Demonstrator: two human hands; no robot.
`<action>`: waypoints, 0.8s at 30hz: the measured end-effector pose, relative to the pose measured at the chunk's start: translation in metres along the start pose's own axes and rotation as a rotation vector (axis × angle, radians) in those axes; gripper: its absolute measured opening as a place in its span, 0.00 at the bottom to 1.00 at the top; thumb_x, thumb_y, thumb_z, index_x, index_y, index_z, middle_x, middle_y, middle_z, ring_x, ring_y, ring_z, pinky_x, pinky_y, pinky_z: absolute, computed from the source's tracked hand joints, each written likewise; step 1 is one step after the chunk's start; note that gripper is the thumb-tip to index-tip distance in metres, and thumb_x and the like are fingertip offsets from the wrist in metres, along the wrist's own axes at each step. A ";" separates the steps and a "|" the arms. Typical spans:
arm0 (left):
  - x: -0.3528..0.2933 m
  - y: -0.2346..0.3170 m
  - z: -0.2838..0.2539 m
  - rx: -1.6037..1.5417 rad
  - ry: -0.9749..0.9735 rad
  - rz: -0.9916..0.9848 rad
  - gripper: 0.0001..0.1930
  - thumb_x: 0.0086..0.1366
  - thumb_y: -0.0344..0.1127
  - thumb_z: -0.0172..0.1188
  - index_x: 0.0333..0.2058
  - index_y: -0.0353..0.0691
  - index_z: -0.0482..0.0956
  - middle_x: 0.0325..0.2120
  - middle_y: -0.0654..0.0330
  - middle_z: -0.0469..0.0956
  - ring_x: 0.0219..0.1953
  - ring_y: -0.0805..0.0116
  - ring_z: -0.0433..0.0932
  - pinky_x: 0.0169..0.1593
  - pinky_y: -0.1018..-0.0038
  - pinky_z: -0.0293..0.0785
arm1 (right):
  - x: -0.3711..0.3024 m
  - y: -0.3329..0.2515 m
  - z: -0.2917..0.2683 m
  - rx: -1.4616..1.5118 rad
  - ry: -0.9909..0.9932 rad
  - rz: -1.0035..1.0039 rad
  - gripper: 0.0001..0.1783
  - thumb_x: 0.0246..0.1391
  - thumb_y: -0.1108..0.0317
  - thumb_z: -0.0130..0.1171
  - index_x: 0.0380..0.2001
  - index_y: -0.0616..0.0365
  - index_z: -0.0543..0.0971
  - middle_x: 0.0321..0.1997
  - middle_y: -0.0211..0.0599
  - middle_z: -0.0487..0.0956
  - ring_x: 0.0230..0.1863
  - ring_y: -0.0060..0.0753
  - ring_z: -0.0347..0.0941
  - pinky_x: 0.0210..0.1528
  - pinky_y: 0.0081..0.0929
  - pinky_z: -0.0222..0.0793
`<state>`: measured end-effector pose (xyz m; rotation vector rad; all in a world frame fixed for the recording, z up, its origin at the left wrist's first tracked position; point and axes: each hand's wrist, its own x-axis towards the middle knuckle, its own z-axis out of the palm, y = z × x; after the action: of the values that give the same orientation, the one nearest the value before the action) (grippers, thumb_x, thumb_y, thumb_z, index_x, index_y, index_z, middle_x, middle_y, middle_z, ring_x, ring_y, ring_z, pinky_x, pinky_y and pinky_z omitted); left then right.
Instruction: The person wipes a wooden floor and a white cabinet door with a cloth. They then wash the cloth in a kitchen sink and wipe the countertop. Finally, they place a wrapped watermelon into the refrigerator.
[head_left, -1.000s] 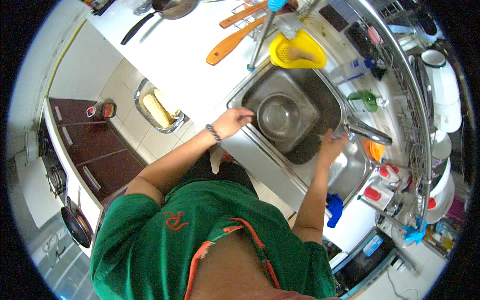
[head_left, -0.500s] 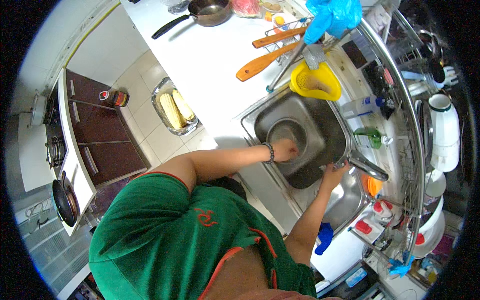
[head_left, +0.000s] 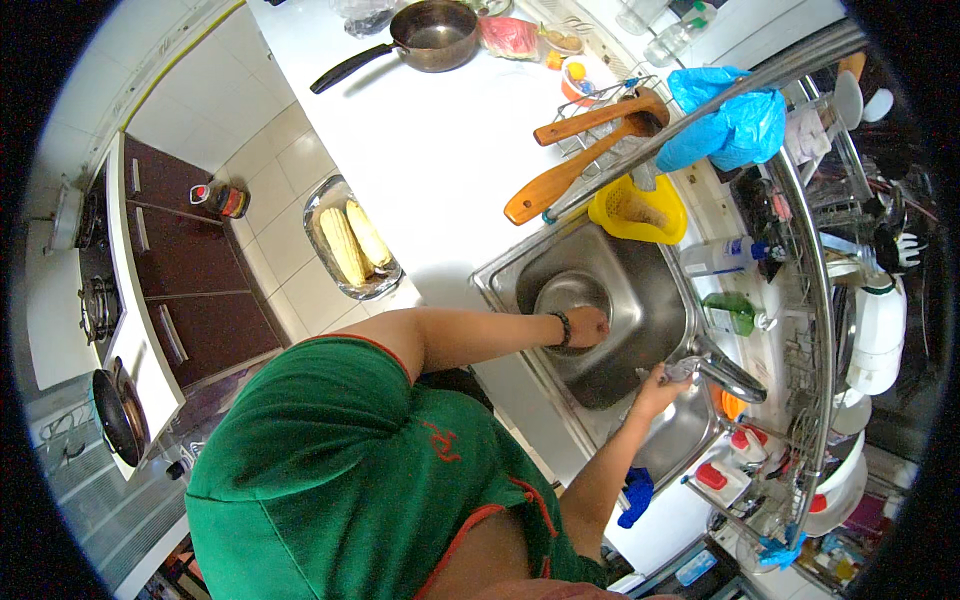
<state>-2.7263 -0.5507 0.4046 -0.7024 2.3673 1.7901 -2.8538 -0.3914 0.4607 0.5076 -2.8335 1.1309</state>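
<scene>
My left hand (head_left: 589, 327), with a dark bead bracelet at the wrist, is closed inside the steel sink (head_left: 655, 290). It is at the near edge of a round metal bowl-like shape (head_left: 562, 288); whatever its curled fingers hold is hidden. Beside the chrome faucet (head_left: 733, 373), my right hand (head_left: 656, 391) is closed on a crumpled, see-through piece (head_left: 682, 369) that looks like thin plastic. This hand is over the divider between the large basin and the smaller basin (head_left: 690, 430).
A yellow strainer basket (head_left: 640, 212) sits at the sink's far corner. Wooden utensils (head_left: 545, 195) overhang the white counter, where a pan (head_left: 436, 38) stands. Bottles (head_left: 730, 312) and a metal rack (head_left: 822, 300) line the right. Corn lies in a tray (head_left: 362, 290) at left.
The whole view has shifted. My left hand has moved slightly right across the round metal shape. The crumpled see-through piece shows more plainly at my right fingers, beside the faucet.
</scene>
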 end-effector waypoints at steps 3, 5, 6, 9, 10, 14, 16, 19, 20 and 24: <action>0.012 0.004 0.005 0.011 0.012 0.026 0.18 0.53 0.42 0.52 0.39 0.37 0.75 0.38 0.52 0.75 0.41 0.56 0.73 0.45 0.66 0.68 | 0.000 0.057 0.022 0.219 0.002 0.220 0.29 0.49 0.67 0.55 0.53 0.63 0.59 0.42 0.46 0.72 0.41 0.41 0.70 0.44 0.33 0.66; 0.037 -0.015 0.022 0.022 0.062 0.088 0.23 0.51 0.48 0.53 0.44 0.41 0.72 0.42 0.52 0.73 0.44 0.54 0.72 0.47 0.64 0.67 | -0.004 0.049 0.048 0.920 -0.367 0.510 0.23 0.48 0.65 0.56 0.47 0.63 0.66 0.43 0.42 0.72 0.43 0.37 0.69 0.44 0.33 0.68; 0.041 -0.010 0.025 0.011 0.113 0.115 0.25 0.51 0.49 0.54 0.45 0.41 0.71 0.43 0.51 0.72 0.45 0.54 0.71 0.48 0.64 0.67 | -0.005 0.032 0.053 1.136 -0.436 0.797 0.22 0.50 0.66 0.53 0.48 0.62 0.67 0.44 0.40 0.72 0.45 0.35 0.68 0.46 0.32 0.68; 0.061 0.002 0.033 -0.077 0.202 0.145 0.28 0.49 0.49 0.56 0.47 0.40 0.68 0.45 0.49 0.71 0.46 0.53 0.70 0.50 0.65 0.66 | 0.017 0.010 0.070 1.112 -0.558 0.599 0.22 0.52 0.68 0.50 0.51 0.61 0.65 0.46 0.40 0.72 0.46 0.35 0.68 0.48 0.31 0.67; 0.071 0.001 0.031 -0.145 0.185 0.118 0.29 0.49 0.49 0.57 0.47 0.40 0.67 0.45 0.49 0.70 0.46 0.53 0.70 0.51 0.65 0.66 | 0.026 0.001 0.076 1.082 -0.575 0.578 0.21 0.52 0.73 0.47 0.52 0.61 0.66 0.47 0.41 0.72 0.47 0.35 0.68 0.48 0.32 0.66; 0.077 0.004 0.026 -0.258 0.268 0.059 0.33 0.43 0.49 0.65 0.47 0.39 0.67 0.44 0.50 0.71 0.44 0.56 0.72 0.48 0.67 0.68 | 0.039 -0.005 0.080 1.072 -0.618 0.418 0.19 0.52 0.73 0.47 0.49 0.61 0.68 0.46 0.41 0.72 0.45 0.35 0.69 0.46 0.31 0.67; 0.068 -0.002 0.017 -0.394 0.229 -0.026 0.34 0.39 0.52 0.68 0.44 0.39 0.70 0.39 0.51 0.74 0.40 0.60 0.74 0.44 0.68 0.70 | 0.046 0.004 0.078 1.132 -0.633 0.366 0.17 0.53 0.69 0.50 0.46 0.61 0.70 0.44 0.41 0.73 0.44 0.35 0.69 0.45 0.32 0.67; 0.065 -0.013 0.009 -0.351 0.142 -0.092 0.34 0.39 0.53 0.68 0.42 0.38 0.72 0.34 0.52 0.76 0.37 0.62 0.75 0.42 0.70 0.71 | 0.051 -0.004 0.085 1.110 -0.573 0.427 0.15 0.52 0.67 0.52 0.43 0.61 0.72 0.43 0.40 0.73 0.45 0.36 0.69 0.44 0.33 0.68; 0.047 0.016 -0.002 -0.271 0.144 -0.140 0.34 0.39 0.56 0.67 0.42 0.38 0.73 0.33 0.52 0.77 0.35 0.64 0.76 0.40 0.70 0.72 | 0.056 0.007 0.080 1.076 -0.492 0.484 0.15 0.52 0.67 0.52 0.43 0.61 0.72 0.43 0.40 0.73 0.45 0.37 0.69 0.45 0.34 0.68; 0.057 -0.006 -0.004 -0.366 0.112 -0.019 0.30 0.46 0.54 0.63 0.42 0.38 0.74 0.36 0.53 0.76 0.37 0.63 0.75 0.42 0.70 0.71 | 0.047 -0.009 0.070 1.054 -0.482 0.428 0.17 0.52 0.67 0.53 0.45 0.59 0.71 0.44 0.39 0.72 0.45 0.37 0.68 0.47 0.35 0.67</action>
<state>-2.7738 -0.5730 0.3809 -0.8807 2.1034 2.2594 -2.8898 -0.4586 0.4230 0.1830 -2.4687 2.9339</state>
